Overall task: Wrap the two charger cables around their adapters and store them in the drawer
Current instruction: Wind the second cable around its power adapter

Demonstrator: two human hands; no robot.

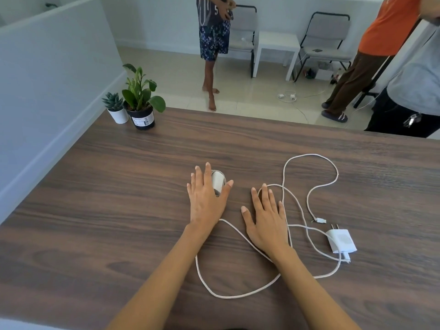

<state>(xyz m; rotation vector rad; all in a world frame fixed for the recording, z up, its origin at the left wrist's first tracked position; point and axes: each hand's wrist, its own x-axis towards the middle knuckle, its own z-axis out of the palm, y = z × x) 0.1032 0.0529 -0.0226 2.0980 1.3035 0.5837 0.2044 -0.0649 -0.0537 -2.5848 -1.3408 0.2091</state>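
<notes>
A loose white cable [238, 295] is lying in wide loops on the near part of the wooden table [95, 210], running under the right forearm and toward the white adapter [342, 240] sitting at the right, prongs pointing away. The cable's free plug [319, 220] is resting just beyond that adapter. The right hand [266, 222] is lying flat on the table over the loops, fingers straight and spread, gripping nothing. The left hand [207, 196] is resting with straight fingers on a second adapter [217, 181] that has cable wound around it. Farther off, two potted plants [138, 101] are standing at the table's far left corner. Beyond the table, three people are standing near chairs [326, 34].
</notes>
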